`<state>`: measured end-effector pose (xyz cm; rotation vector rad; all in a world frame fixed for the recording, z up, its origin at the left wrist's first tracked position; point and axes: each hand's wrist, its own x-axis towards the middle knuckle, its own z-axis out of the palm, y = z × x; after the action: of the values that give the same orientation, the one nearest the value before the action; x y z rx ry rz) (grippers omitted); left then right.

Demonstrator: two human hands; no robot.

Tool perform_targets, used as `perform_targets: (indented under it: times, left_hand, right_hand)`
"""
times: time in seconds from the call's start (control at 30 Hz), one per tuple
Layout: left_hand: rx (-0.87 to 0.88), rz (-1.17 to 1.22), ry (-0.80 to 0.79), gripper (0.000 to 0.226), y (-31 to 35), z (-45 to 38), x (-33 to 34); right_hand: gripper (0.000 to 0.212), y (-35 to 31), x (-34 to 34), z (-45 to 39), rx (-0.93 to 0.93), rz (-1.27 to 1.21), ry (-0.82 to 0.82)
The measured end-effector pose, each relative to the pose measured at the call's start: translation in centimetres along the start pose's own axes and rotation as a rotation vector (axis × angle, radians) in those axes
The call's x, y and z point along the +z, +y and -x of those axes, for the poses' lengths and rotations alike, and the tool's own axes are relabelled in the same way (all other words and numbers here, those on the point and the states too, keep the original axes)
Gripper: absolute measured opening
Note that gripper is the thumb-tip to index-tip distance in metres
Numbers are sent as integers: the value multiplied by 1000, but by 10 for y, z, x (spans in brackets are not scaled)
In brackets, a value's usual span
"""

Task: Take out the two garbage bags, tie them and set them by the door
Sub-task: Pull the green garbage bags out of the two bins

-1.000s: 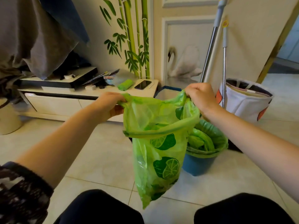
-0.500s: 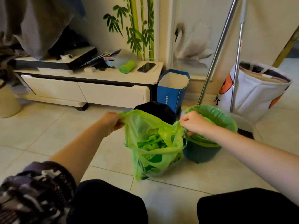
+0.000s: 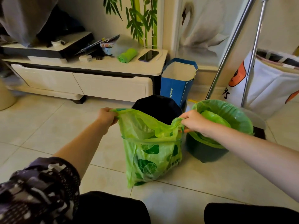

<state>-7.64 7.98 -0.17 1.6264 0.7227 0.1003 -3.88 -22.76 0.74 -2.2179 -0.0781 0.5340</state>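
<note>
**First bag out and held open at its mouth, second bag waiting in the bin**

Head view: The left hand grips the left corner of the mouth of a green garbage bag, with the fingers curled around the gathered plastic. The right hand pinches the opposite corner in the same way. Between the two hands the mouth is stretched wide. The bottom of the bag seems to touch the tiled floor, just in front of a black bin, whose inside looks dark and without a liner.

The bag is thin, soft film with a lime print. I judge it light, because it hangs loosely and its lower part is only partly filled. Such plastic is slippery and tears easily, so the good places to hold are the two gathered corners, which can then be crossed and knotted. A thin band runs around the bag below the mouth; I cannot tell whether it is a drawstring.

Counting: two garbage bags are visible. One is in the hands; the second bag lines the teal bin to the right, its rim folded over the edge, with something green inside. There are two bins, two metal poles leaning by the wall, one blue paper bag, one white laundry basket, and one phone on the low cabinet. Neither bag is tied yet.
</note>
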Motion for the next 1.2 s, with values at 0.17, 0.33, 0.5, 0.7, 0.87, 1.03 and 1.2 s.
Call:
perform_targets:
  times: [0.17,0.33,0.5,0.7,0.87,1.03,1.2]
  left_hand:
    - [-25,-132,-89,19,-11,-4,-3]
    - [7,-270,-77,25,-8,-3,-9]
    - [90,-583,-66,20,-3,7,-11]
    - [303,-889,122,25,14,22,-5]
    - [425,-951,71,27,45,44,23]
    - [468,-866,-90,24,54,70,84]
    - [416,-736,-267,14,42,78,148]
  right_hand:
    - [21,13,9,1,57,-51,-94]
    - [22,16,6,9,106,-47,-205]
    - [17,16,-5,23,126,90,-221]
    - [27,18,-26,39,139,246,-227]
    - [24,21,-50,50,101,192,-188]
    - [22,45,-71,54,98,123,-108]
    - [16,82,-100,48,146,48,37]
